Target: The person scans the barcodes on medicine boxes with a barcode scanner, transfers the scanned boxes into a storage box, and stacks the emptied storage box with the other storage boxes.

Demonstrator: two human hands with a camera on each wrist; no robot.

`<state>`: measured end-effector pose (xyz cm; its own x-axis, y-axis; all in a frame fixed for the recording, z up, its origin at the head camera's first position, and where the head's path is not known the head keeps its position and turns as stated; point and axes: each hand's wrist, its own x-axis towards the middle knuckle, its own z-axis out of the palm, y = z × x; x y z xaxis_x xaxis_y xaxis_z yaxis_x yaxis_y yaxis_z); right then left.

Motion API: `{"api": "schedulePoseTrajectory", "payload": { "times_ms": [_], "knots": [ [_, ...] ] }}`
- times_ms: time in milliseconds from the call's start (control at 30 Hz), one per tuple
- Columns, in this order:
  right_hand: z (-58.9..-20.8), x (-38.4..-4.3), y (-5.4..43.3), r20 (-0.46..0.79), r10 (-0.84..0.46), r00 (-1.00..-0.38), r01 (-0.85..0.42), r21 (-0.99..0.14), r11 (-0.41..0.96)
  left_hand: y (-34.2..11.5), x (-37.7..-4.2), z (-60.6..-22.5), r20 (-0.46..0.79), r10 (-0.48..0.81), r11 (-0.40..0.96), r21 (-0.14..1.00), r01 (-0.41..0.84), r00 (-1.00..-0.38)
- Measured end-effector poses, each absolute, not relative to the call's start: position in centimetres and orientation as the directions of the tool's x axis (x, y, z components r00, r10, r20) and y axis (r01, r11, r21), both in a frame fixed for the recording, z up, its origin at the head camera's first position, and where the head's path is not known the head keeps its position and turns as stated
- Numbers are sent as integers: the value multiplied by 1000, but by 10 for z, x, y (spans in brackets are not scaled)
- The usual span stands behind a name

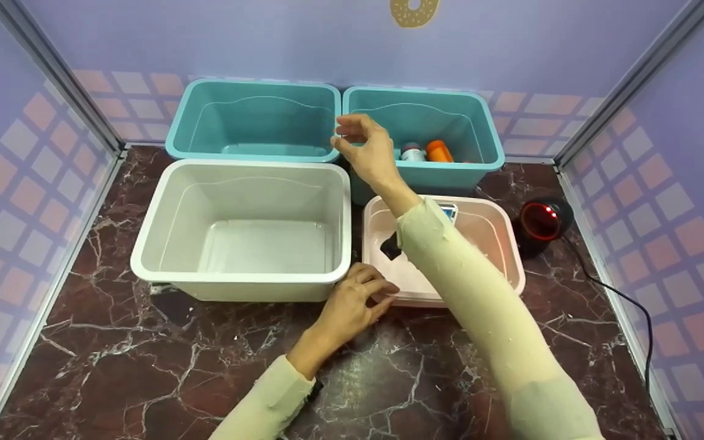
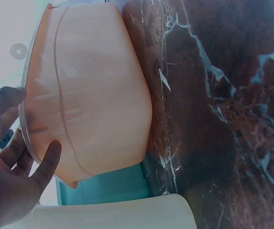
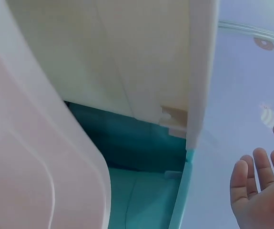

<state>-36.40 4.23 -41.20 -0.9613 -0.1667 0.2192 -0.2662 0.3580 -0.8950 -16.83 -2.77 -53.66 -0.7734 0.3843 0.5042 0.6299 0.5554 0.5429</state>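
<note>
My left hand (image 1: 352,302) is at the near left corner of the pink bin (image 1: 514,269). In the left wrist view, its fingers (image 2: 48,164) straddle the bin's rim, some outside the wall and others behind it. My right hand (image 1: 369,150) hovers over the adjoining rims of the left teal bin (image 1: 254,156) and the right teal bin (image 1: 480,122). Its fingers are loosely bent with nothing between them. Inside the right teal bin lie an orange bottle (image 1: 439,151) and a white bottle (image 1: 413,154). My right forearm hides part of the pink bin.
To the left of the pink bin stands a large white bin (image 1: 242,278). A small white box with a blue picture (image 1: 450,211) shows inside the pink bin. On the right, a black device with red lights (image 1: 544,223) trails a cable (image 1: 624,296) along the side wall.
</note>
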Motion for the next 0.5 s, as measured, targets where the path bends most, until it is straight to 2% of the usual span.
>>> {"api": "schedulePoseTrajectory", "payload": {
  "times_ms": [200,500],
  "knots": [
    [-408,-357,54,190,-157,-969,-228,-933,279,-28,-168,-535,503,382,561,541,627,-775],
    [-408,-348,73,192,-182,-964,-234,-940,247,-29,-168,-535,485,393,581,528,619,-782]
  ]
}}
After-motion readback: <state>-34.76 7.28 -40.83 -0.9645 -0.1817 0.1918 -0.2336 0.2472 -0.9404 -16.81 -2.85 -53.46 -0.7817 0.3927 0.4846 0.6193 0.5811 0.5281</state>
